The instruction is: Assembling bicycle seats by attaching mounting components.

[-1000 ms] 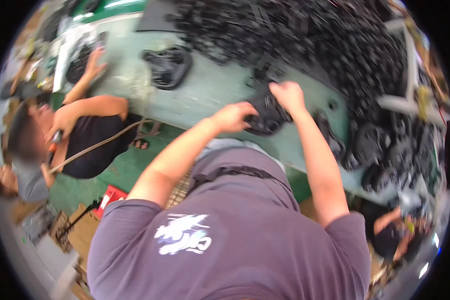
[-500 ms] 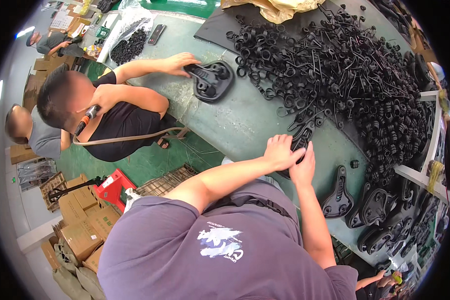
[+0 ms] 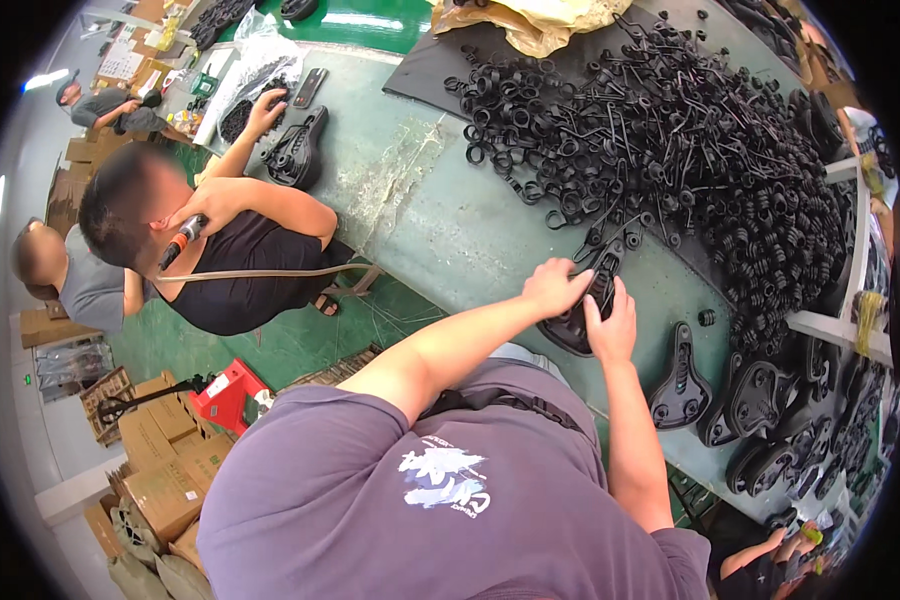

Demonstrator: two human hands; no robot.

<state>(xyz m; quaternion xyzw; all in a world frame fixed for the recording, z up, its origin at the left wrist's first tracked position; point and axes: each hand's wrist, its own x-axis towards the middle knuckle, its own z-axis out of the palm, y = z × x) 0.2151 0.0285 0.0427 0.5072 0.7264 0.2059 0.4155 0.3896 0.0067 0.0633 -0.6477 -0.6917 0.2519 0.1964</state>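
Note:
A black bicycle saddle (image 3: 568, 330) lies underside up on the bench in front of me, its narrow end pointing away toward the heap. My left hand (image 3: 558, 288) is closed on its left side near the narrow part. Against the right side presses my right hand (image 3: 613, 325), thumb over the frame. Just beyond the narrow end spreads a large heap of black ring-shaped clamps and bent wire parts (image 3: 660, 140), and a few of these parts touch or nearly touch the saddle. Fingertips of both hands are partly hidden by the saddle.
More upturned saddles (image 3: 682, 385) lie to my right, beside a white metal frame (image 3: 840, 338). Across the green bench (image 3: 400, 240) at left, a co-worker holds a power screwdriver (image 3: 182, 240). Near them are another saddle (image 3: 295, 150), a phone (image 3: 310, 88) and a bag of small parts (image 3: 260, 75).
My hands have shifted apart slightly, so more of the saddle shows. The co-worker's saddle has moved left along the bench, and their free hand now reaches to the bag of small parts.

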